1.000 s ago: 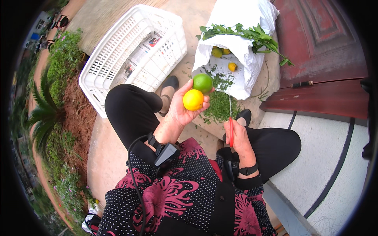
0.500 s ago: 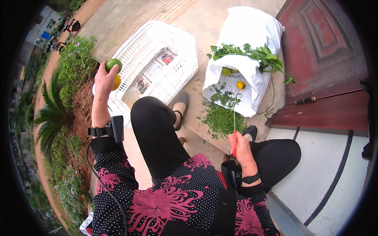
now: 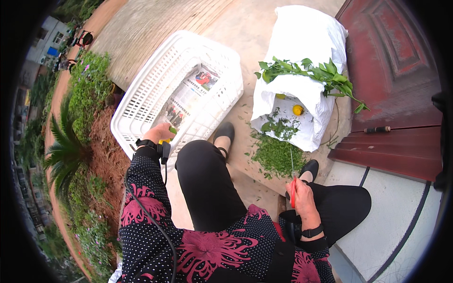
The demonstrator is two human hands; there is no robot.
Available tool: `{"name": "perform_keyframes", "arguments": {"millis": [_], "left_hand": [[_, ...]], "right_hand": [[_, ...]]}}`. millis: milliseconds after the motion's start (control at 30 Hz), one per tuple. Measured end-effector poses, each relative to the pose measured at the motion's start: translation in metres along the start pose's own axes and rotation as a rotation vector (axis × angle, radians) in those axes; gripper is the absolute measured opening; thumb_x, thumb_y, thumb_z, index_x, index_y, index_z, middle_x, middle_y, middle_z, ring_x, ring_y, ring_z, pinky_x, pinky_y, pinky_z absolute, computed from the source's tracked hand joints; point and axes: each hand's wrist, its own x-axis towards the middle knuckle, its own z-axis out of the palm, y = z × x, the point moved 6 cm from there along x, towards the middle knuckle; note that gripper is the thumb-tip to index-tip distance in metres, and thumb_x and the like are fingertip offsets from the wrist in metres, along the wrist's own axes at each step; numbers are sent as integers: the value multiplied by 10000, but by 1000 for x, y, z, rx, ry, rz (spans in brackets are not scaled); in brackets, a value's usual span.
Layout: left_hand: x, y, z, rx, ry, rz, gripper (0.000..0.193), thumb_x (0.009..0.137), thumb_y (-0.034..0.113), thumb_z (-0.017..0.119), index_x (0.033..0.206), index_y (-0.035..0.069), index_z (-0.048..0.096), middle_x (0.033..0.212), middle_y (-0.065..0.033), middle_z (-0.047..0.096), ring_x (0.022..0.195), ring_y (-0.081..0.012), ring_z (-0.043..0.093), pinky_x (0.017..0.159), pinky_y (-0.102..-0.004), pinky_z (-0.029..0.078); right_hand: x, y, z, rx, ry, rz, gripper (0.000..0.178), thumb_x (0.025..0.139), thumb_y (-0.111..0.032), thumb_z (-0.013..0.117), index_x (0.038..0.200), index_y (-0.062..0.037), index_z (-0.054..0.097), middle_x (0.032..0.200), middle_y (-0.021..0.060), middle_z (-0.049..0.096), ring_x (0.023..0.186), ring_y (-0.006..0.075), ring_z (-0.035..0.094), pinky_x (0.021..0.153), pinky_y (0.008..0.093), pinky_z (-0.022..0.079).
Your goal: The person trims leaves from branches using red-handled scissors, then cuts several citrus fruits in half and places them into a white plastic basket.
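Observation:
My left hand (image 3: 158,134) is over the near left part of a white plastic basket (image 3: 123,111), closed on citrus fruit. A bit of a green citrus fruit (image 3: 173,130) shows past the fingers, and a yellow citrus fruit (image 3: 164,141) peeks out below; the hand hides most of both. Red-handled scissors (image 3: 293,191) are gripped in my right hand (image 3: 305,200), their blades pointing away over cut leaves (image 3: 273,155). Beyond them lies a white sack (image 3: 306,33), its mouth toward me, with a yellow citrus fruit (image 3: 297,110) inside.
Newspaper sheets (image 3: 191,92) line the basket. A leafy branch (image 3: 325,75) rests across the sack. At the right is a dark red door (image 3: 387,61). A planted bed with a small palm (image 3: 66,141) runs along the left. My shoe (image 3: 223,137) is beside the basket.
My left hand has come down and right, from the basket's outer left side to over its near part, still with the green and yellow fruit. The scissors stay in my right hand.

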Motion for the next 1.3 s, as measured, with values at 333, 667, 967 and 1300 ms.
{"name": "perform_keyframes", "arguments": {"millis": [333,667,967,1300], "left_hand": [[61,2,56,-114,-228,269,610,798,326,701,1317,37,562,1220,-181,662,1095,-316,648,923,-403,501],[73,-3,95,-675,-488,260,681,789,187,783,1395,63,499,1271,-120,640,1162,-201,583,994,-368,458],[38,5,65,-762,-519,56,563,909,182,683,1434,143,484,1266,-45,632,1128,-153,582,943,-359,491],[-7,39,-70,-686,176,52,240,938,177,564,1072,0,655,826,-50,649,648,-131,644,553,-266,505]], "right_hand": [[25,-7,5,-26,-14,56,261,913,-263,670,896,-30,553,732,193,613,719,411,628,621,446,486],[38,-19,11,-82,-86,65,321,921,-317,666,926,-21,544,783,204,631,758,422,617,647,458,482],[33,-21,9,-91,-64,-11,352,918,-346,671,900,-21,538,775,213,645,745,436,627,624,482,485],[4,-18,-9,-47,57,-98,395,913,-396,672,877,-24,544,772,183,664,715,403,641,616,466,493]]}}
